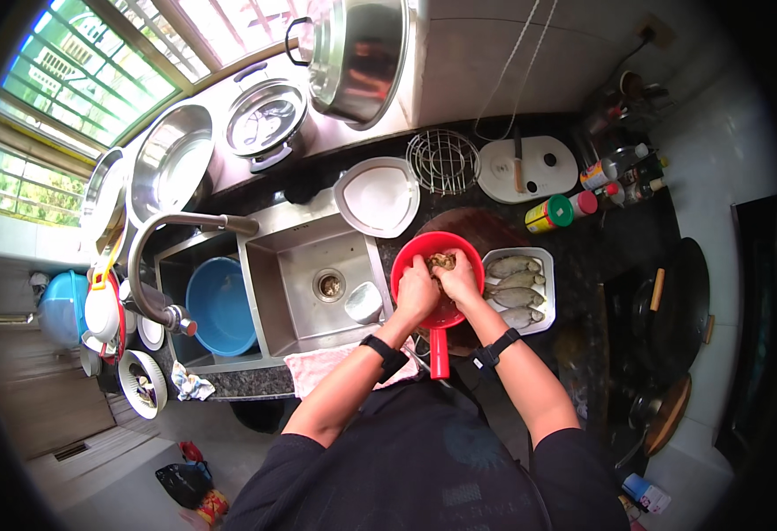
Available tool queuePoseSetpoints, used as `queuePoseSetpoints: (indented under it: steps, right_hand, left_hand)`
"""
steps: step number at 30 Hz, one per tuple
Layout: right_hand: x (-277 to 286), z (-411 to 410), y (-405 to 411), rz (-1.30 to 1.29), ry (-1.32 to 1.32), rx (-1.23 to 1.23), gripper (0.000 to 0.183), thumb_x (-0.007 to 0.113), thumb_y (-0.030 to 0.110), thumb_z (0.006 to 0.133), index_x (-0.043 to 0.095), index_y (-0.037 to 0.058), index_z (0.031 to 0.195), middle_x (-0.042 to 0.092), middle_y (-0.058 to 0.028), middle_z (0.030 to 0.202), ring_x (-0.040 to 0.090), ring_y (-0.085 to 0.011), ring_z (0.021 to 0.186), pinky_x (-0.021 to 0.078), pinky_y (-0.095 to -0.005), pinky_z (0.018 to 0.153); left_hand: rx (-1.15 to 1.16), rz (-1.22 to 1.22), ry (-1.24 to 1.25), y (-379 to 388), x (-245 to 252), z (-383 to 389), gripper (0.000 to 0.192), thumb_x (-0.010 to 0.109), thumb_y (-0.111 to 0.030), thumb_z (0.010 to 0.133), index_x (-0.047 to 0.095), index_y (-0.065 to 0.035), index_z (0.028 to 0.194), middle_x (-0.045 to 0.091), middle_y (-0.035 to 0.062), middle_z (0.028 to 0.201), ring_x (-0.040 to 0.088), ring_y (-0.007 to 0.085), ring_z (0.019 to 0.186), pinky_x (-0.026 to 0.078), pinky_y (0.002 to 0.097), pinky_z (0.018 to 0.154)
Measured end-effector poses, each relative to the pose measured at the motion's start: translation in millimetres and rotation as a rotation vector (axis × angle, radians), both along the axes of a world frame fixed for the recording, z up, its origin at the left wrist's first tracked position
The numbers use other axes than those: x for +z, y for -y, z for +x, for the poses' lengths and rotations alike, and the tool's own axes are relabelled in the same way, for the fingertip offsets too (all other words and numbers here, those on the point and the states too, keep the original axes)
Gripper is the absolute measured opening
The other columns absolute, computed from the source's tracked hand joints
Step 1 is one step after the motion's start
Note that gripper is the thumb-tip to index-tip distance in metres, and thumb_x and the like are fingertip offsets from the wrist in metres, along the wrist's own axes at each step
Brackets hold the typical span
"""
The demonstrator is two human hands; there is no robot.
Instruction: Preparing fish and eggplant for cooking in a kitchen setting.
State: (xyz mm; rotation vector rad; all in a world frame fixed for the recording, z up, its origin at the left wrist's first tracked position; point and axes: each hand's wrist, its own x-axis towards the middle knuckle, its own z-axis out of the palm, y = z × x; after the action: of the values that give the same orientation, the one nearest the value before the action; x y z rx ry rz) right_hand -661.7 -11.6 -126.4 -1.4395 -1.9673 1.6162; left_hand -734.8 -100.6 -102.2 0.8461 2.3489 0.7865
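Both hands are inside a red plastic bowl with a handle (439,355), which stands at the counter's front beside the sink. My left hand (418,289) and my right hand (458,275) hold a clump of brownish, wet-looking food (443,261) between their fingers; what it is cannot be told. Right of the bowl, several whole fish (517,297) lie in a white tray (547,262). A round dark wooden board (474,222) shows partly beneath the bowl. Each wrist wears a black band.
Left is a steel double sink (269,332), with a blue basin (221,305) in one bowl and a curved faucet (143,255) over it. Behind are a whitish dish (376,197), a wire rack (443,161) and a knife (518,162) on a white board (557,159). Jars and a wok stand right.
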Motion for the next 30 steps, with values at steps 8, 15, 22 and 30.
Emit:
queuePoseSetpoints:
  steps: [8,15,22,30]
  right_hand:
    - [-12,-13,-7,0.213,0.314,0.113,0.047,0.052,0.043,0.093,0.067,0.0002,0.103,0.065,-0.0283,0.110,0.060,-0.0446,0.107,0.0466,-0.0503,0.093]
    - [26,-11,-3,0.069,0.184,0.125,0.027,0.059,0.010,0.086,0.060,0.0003,0.111,0.067,-0.0193,0.108,0.064,-0.0335,0.105,0.0482,-0.0413,0.091]
    - [60,13,-8,0.249,-0.028,0.249,0.025,0.055,0.001,0.083,0.061,0.0006,0.107,0.067,-0.0207,0.105,0.063,-0.0352,0.104,0.0485,-0.0416,0.093]
    - [50,18,-1,0.484,0.093,0.551,0.047,0.067,0.009,0.077,0.062,0.0091,0.124,0.049,-0.0218,0.133,0.051,-0.0407,0.119,0.0435,-0.0455,0.103]
  left_hand:
    - [0.073,-0.004,0.098,-10,-23,0,0.032,0.049,-0.025,0.094,0.052,0.0030,0.109,0.066,0.0325,0.087,0.067,0.0488,0.083,0.053,0.0572,0.075]
    - [0.279,0.114,0.228,1,-9,-7,0.032,0.063,-0.013,0.083,0.053,0.0004,0.110,0.065,0.0329,0.102,0.063,0.0491,0.096,0.050,0.0554,0.081]
    - [-0.017,0.205,-0.067,11,23,-6,0.030,0.057,-0.001,0.081,0.055,-0.0011,0.110,0.066,0.0254,0.094,0.065,0.0424,0.090,0.051,0.0513,0.080]
    - [-0.007,0.362,-0.089,19,35,-13,0.035,0.049,0.009,0.076,0.052,0.0013,0.110,0.063,0.0260,0.095,0.061,0.0452,0.094,0.050,0.0496,0.083]
